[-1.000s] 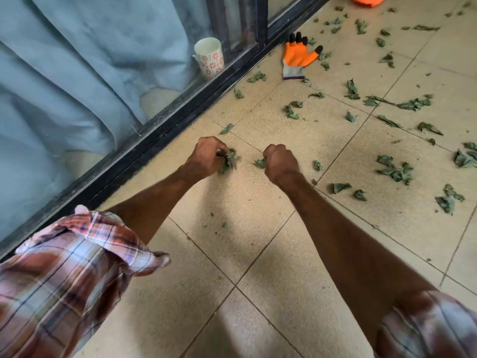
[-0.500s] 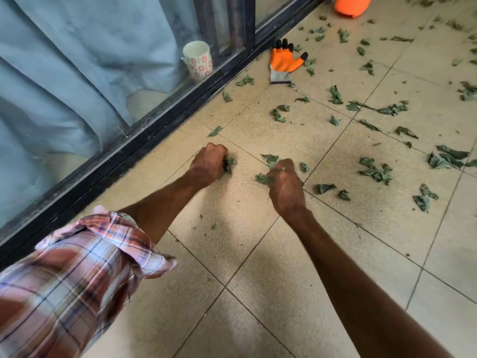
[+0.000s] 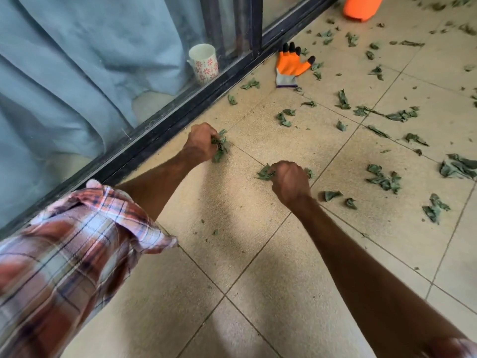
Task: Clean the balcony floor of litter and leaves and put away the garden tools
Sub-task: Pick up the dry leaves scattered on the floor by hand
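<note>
Right hand (image 3: 289, 182) moved; leaves (image 3: 282, 120), glove (image 3: 291, 67) beyond.

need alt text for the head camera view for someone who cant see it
The person's left hand grips a bunch of green leaves and the right hand pinches another leaf on the beige tiled floor. More leaves lie scattered ahead, an orange glove lies by the sliding-door track, and a floral mug stands behind the glass.
</note>
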